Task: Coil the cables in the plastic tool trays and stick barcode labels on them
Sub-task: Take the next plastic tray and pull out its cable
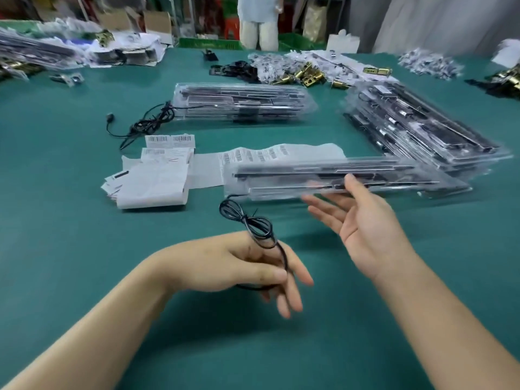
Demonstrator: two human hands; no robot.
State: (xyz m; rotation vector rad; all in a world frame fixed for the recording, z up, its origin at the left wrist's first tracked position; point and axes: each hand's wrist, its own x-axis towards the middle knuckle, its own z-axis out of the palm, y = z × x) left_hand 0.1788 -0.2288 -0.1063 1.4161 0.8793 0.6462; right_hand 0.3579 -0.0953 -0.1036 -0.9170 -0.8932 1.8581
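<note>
Coiling in hand: left hand (239,266) grip holds the cable (260,235); right hand (363,223) grip wide beside centre-frame tray (281,178); labelling apparently pending.

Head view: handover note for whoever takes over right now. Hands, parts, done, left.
Left hand: pinches the black cable, looped at its fingers; the cable runs into the near tray.
Right hand: open, palm up, at that tray's front edge.
Label sheets lie left of that tray.
Done: this cable looks mostly coiled.
Left: tuck it in and label the tray; the far tray has a loose cable hanging out.
</note>
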